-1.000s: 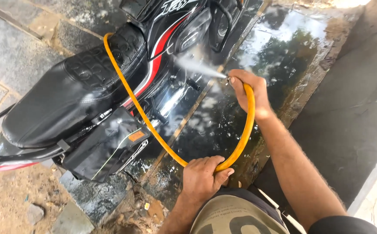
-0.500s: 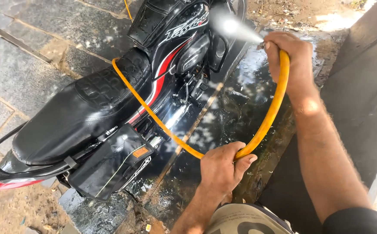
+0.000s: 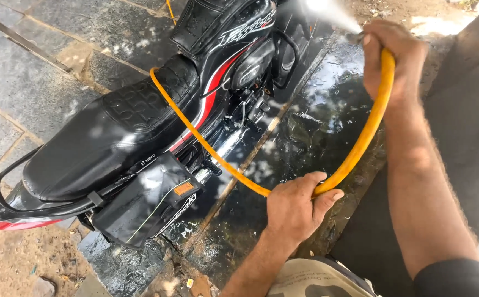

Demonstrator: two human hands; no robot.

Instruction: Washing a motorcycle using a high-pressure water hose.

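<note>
- Head view: right hand (image 3: 391, 58) clenched round the end of one orange hose (image 3: 360, 146), thumb pressed over the mouth, white water spray (image 3: 327, 11) fanning up and left from the fingertips.
- Left hand (image 3: 294, 209) lower down, fingers (image 3: 327, 195) wrapped round the same hose where it bends, thumb on top.
- Hose arcing between the two hands, then running up-left from the left hand across the black seat (image 3: 113, 132) and off past the top edge.
- One black motorcycle (image 3: 206, 82) with red trim lying slantwise just left of both hands, between them and the far paving.
- One black saddlebag (image 3: 146, 201) hanging on its near side.
- Wet dark stone slabs (image 3: 316, 132) with foam patches underneath; dry dirt (image 3: 14, 258) at lower left.
</note>
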